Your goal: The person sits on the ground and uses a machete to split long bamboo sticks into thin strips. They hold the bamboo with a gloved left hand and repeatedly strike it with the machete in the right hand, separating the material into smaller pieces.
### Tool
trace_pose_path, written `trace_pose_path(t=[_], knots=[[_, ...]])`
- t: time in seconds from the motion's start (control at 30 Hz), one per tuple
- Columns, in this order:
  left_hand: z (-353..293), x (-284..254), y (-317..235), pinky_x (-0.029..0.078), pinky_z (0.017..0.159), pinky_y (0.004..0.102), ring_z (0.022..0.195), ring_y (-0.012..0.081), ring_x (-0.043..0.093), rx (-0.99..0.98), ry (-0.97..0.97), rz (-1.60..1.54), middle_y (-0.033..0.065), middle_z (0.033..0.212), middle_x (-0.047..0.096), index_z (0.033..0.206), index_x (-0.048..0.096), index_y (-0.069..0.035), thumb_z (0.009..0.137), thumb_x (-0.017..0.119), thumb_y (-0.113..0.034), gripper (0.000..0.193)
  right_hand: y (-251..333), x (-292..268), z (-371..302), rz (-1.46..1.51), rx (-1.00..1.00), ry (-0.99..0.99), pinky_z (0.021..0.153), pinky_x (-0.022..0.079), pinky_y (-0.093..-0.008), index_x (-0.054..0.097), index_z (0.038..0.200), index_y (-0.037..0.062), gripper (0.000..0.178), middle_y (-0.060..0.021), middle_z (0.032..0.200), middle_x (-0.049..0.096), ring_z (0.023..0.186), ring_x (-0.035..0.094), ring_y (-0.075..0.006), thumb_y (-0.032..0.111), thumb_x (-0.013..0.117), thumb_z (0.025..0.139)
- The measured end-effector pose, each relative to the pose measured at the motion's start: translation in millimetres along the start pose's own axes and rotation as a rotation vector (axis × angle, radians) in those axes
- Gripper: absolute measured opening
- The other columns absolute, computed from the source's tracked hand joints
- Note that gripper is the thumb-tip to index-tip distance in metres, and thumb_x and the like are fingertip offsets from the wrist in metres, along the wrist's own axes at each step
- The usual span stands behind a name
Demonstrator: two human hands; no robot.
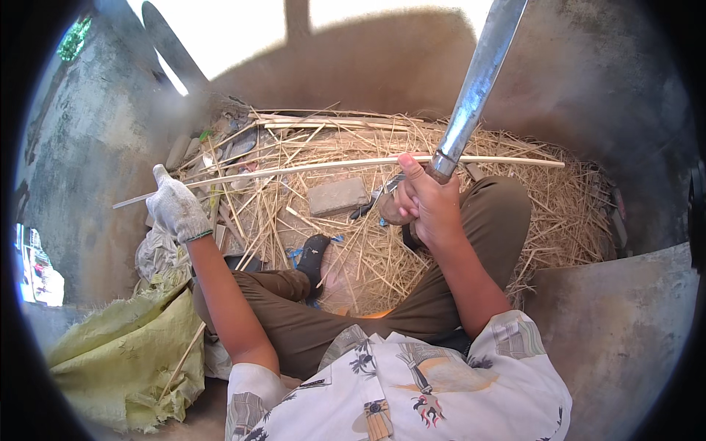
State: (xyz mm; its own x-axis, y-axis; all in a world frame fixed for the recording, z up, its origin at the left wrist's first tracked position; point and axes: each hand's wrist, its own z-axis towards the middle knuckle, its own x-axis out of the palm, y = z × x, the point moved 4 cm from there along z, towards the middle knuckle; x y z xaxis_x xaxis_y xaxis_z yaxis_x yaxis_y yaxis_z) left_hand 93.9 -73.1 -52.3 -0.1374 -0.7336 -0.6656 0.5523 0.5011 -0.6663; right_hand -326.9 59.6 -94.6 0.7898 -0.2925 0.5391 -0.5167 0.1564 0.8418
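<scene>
A long, thin pale bamboo strip [309, 167] stretches across in front of me. My left hand [175, 206], in a white knit glove, is closed around the strip near its left end, thumb pointing up. In my bare right hand [435, 206] is the short wooden handle of a machete [478, 81], its broad steel blade slanting up and away. The strip passes by my right thumb at the blade's base; whether the thumb presses it there I cannot tell. Its right end extends beyond the blade.
Bamboo splits and shavings [551, 198] litter the floor between my bent legs and the wall. A brick [337, 196] lies in the middle, beside a dark-handled tool [368, 206]. A yellow-green woven sack [125, 360] is at my left. Concrete walls [95, 162] curve around.
</scene>
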Motion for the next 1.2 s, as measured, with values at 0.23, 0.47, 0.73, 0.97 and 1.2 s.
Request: trace_pose_path(t=[0.23,0.47,0.73,0.97,1.2], knots=[[-106.0,-27.9,-73.2,0.044,0.109,0.0396,0.127,0.0330,0.058,0.811,0.591,-0.183,0.0227,0.135,0.061,0.134,0.059,0.003,0.096,0.064,-0.047,0.063,-9.3,7.1,-0.9,-0.007,0.121,0.009,0.039,0.035,-0.0264,0.055,0.078,0.0065,0.028,0.0029,0.053,0.045,0.040,0.039,-0.0069,0.019,0.073,0.095],[-218.1,-46.8,-87.7,0.055,0.094,0.0317,0.109,0.0190,0.069,1.685,1.234,-0.452,0.0144,0.125,0.069,0.133,0.063,-0.002,0.094,0.067,-0.017,0.042,-18.0,19.4,-10.5,-0.194,0.124,0.036,0.038,0.033,-0.0254,0.057,0.082,0.0027,0.026,0.0012,0.051,0.046,0.038,0.039,-0.0070,0.019,0.072,0.096],[-220.8,-48.8,-92.9,0.049,0.059,0.0222,0.064,0.0039,0.059,0.744,1.555,-0.405,0.0021,0.077,0.068,0.114,0.074,-0.004,0.097,0.068,-0.024,0.028,-19.0,17.8,-13.0,-0.081,0.091,0.082,0.039,0.035,-0.0269,0.058,0.083,0.0022,0.033,0.0011,0.053,0.047,0.040,0.041,-0.0072,0.029,0.070,0.098],[-211.3,-38.4,-88.8,0.048,0.058,0.0231,0.063,0.0039,0.058,0.696,1.389,-0.448,0.0011,0.073,0.068,0.111,0.075,-0.004,0.094,0.071,-0.027,0.029,-7.6,14.2,-14.6,-0.030,-0.001,-0.050,0.038,0.033,-0.0262,0.056,0.076,0.0051,0.040,0.0028,0.050,0.041,0.039,0.038,-0.0067,0.035,0.071,0.097],[-183.7,-46.5,-90.4,0.055,0.074,0.0277,0.076,0.0098,0.065,0.794,1.236,-0.415,0.0066,0.085,0.072,0.108,0.074,-0.003,0.096,0.068,-0.028,0.028,0.5,3.7,-9.6,-0.003,-0.144,-0.165,0.037,0.032,-0.0262,0.051,0.073,0.0069,0.042,0.0032,0.049,0.038,0.036,0.035,-0.0068,0.036,0.071,0.097]])
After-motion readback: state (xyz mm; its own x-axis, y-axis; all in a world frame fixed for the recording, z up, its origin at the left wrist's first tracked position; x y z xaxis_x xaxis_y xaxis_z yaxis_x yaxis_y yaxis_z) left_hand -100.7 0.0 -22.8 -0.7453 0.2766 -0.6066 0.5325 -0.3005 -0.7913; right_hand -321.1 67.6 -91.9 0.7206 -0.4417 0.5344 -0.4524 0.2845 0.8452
